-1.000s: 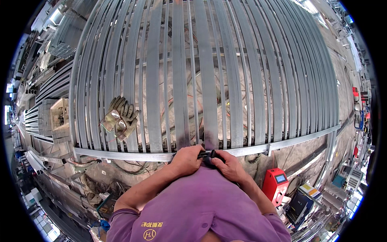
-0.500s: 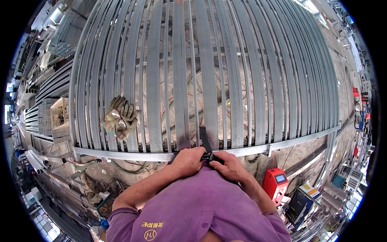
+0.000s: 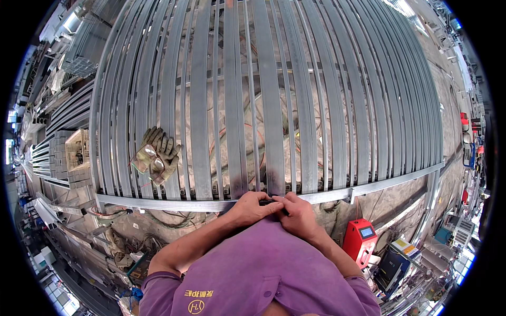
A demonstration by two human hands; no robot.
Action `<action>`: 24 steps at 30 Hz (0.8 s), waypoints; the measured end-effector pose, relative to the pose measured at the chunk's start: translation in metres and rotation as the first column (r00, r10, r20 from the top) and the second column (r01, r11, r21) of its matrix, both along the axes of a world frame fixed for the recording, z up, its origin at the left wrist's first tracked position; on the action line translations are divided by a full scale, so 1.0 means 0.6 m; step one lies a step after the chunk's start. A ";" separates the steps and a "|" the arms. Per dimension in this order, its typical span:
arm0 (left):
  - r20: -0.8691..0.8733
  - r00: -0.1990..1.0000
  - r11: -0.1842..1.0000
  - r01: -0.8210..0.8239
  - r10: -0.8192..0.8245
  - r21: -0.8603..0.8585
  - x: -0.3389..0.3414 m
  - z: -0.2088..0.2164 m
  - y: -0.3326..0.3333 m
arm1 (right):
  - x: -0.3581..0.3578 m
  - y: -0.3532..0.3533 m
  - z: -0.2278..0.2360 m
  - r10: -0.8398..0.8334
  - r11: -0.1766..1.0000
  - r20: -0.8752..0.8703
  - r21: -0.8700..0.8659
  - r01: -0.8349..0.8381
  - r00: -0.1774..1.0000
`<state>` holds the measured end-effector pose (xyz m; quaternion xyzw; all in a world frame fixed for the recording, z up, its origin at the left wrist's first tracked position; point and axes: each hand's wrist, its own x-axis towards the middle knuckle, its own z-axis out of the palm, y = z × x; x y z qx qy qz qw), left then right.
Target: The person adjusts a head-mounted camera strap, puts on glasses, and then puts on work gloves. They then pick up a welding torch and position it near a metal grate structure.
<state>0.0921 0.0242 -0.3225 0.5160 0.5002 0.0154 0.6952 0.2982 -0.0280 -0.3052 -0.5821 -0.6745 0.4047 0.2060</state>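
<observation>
My left hand (image 3: 251, 209) and my right hand (image 3: 298, 217) meet at my waist, in front of the purple shirt (image 3: 247, 258). Both have their fingers closed on a black belt (image 3: 271, 201); only a small dark piece of it shows between the fingertips, and its buckle is hidden. Just beyond the hands runs the front metal rail (image 3: 158, 203) of a rack, carrying long grey metal bars (image 3: 234, 121). Dark scorch-like smudges mark the bar ends nearest my hands.
Worn work gloves (image 3: 167, 145) with a pair of glasses (image 3: 151, 150) on them lie across the bars at left. A red machine with a screen (image 3: 360, 243) stands at right, beside a dark blue box-shaped unit (image 3: 391, 268). Cables cross the floor below. A crate (image 3: 78, 149) sits far left.
The black strap end that stuck up beyond my hands is out of sight. My right hand has turned and closed in against the left at the belt.
</observation>
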 end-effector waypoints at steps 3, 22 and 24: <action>0.019 1.000 0.999 0.021 -0.020 -0.050 0.001 -0.008 0.002 | 0.001 0.001 -0.002 0.039 0.999 0.020 -0.003 -0.039 0.999; 0.082 0.994 0.997 -0.066 0.069 -0.037 0.003 0.007 -0.016 | 0.087 -0.036 -0.022 -0.213 0.725 -0.359 -0.682 -0.100 0.909; 0.089 0.994 0.997 -0.061 0.065 -0.046 0.002 0.014 -0.016 | 0.082 -0.041 -0.023 -0.279 0.707 -0.363 -0.704 -0.065 0.889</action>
